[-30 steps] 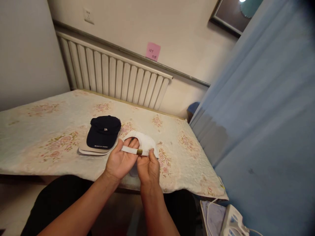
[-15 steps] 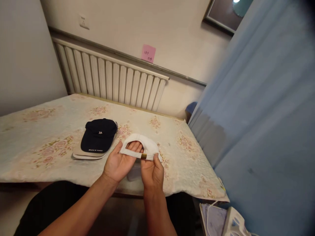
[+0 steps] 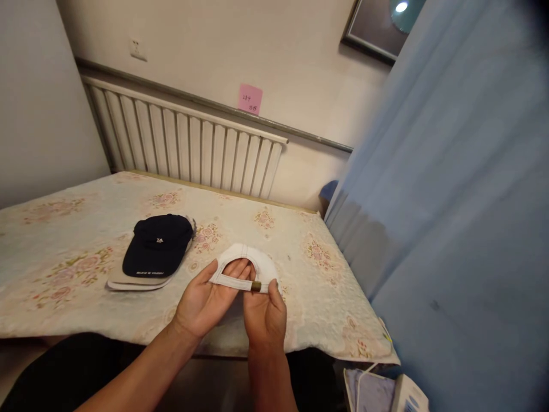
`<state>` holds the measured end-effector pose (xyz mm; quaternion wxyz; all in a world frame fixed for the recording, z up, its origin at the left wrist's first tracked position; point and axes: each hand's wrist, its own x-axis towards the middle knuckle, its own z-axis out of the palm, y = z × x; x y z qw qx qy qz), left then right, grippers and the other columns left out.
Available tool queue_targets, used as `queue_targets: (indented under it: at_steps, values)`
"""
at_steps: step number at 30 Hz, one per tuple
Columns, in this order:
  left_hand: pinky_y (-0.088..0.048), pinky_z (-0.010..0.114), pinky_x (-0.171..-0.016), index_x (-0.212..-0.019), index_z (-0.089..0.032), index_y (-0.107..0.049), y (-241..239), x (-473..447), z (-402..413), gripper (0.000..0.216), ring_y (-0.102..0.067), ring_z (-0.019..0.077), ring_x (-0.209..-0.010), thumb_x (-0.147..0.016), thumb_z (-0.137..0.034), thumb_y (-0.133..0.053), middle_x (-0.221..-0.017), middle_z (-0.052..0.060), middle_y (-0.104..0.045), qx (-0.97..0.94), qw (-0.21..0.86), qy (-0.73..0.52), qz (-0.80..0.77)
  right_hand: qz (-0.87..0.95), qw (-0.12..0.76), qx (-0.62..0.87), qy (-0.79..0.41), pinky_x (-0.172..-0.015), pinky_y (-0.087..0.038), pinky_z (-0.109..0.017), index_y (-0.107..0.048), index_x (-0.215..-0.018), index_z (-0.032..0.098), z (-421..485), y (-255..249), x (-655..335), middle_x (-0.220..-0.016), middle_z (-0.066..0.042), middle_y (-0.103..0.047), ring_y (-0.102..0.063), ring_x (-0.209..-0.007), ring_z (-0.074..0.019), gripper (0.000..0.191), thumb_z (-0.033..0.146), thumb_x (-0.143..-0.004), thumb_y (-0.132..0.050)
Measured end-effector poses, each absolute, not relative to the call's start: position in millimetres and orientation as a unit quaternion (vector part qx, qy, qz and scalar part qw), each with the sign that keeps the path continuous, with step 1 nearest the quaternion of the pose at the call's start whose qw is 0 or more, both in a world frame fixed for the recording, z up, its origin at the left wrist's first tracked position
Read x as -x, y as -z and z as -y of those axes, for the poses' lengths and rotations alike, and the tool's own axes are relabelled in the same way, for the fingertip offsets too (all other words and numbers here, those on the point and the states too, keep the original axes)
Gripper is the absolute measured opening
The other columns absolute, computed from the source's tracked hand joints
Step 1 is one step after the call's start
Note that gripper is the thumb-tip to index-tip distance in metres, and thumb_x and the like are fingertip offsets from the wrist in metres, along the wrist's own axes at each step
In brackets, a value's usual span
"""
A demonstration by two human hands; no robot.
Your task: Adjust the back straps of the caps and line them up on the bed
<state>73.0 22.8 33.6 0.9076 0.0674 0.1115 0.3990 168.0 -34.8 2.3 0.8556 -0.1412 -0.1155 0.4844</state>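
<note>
Both my hands hold a white baseball cap (image 3: 263,264) above the near side of the bed, its back opening and strap facing me. A brass-coloured buckle (image 3: 256,286) shows on the strap. My left hand (image 3: 205,300) grips the cap's left side, thumb outside and fingers reaching beneath and inside the opening. On the right side, my right hand (image 3: 266,317) has its thumb on the strap's end and its fingers under the cap. To the left lies a dark navy cap (image 3: 158,246) with a small white emblem, stacked on lighter caps whose brims (image 3: 136,281) stick out below.
A flowered cover (image 3: 291,234) spreads over the bed. Behind it, a white radiator (image 3: 184,137) lines the wall under a pink note (image 3: 249,99). A blue curtain (image 3: 446,200) hangs at the right, with a white device (image 3: 409,395) at lower right.
The view has shifted slightly, so the bed and stacked caps appear lower and further left. Both hands keep their hold on the white cap, which stays nearly in the same pose.
</note>
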Motion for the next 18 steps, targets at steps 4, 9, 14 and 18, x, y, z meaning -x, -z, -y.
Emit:
queue_targets:
  at_steps: [4,9,14,18]
  values:
    - [-0.047,0.05,-0.1,-0.143,-0.005,-0.03,-33.0,-79.2,-22.3,0.052,-0.054,0.0317,-0.119,-0.094,-0.023,-0.034,-0.125,0.024,-0.059,-0.056,0.908,-0.396,-0.126,0.127,0.853,0.148,-0.484,-0.113,-0.029,-0.046,-0.064,-0.11,0.018,35.8,1.5,-177.1,-0.119,-0.007,-0.066,-0.056,-0.118,-0.0207,0.029,0.028,-0.084,-0.054]
    - [-0.047,0.049,-0.099,-0.144,-0.006,-0.027,-27.9,-84.5,-26.7,0.054,-0.056,0.0313,-0.117,-0.094,-0.025,-0.035,-0.126,0.024,-0.058,-0.034,0.911,-0.387,-0.137,0.131,0.848,0.136,-0.495,-0.114,-0.028,-0.046,-0.064,-0.11,0.018,33.6,6.8,-186.3,-0.119,-0.006,-0.067,-0.057,-0.117,-0.0214,0.029,0.027,-0.084,-0.055]
    - [-0.052,0.044,-0.095,-0.144,-0.003,-0.026,-29.5,-88.4,-29.4,0.054,-0.057,0.0304,-0.116,-0.095,-0.023,-0.033,-0.122,0.025,-0.06,-0.03,0.908,-0.388,-0.153,0.123,0.84,0.116,-0.515,-0.115,-0.026,-0.042,-0.063,-0.114,0.018,29.8,10.4,-193.2,-0.122,-0.006,-0.065,-0.056,-0.118,-0.019,0.031,0.025,-0.085,-0.055]
    - [-0.054,0.044,-0.092,-0.144,-0.002,-0.026,-28.5,-91.4,-32.1,0.053,-0.058,0.031,-0.114,-0.095,-0.022,-0.032,-0.121,0.026,-0.06,-0.028,0.904,-0.393,-0.167,0.115,0.835,0.113,-0.526,-0.114,-0.027,-0.042,-0.062,-0.115,0.017,27.2,11.4,-197.4,-0.121,-0.007,-0.066,-0.057,-0.118,-0.0193,0.032,0.023,-0.084,-0.055]
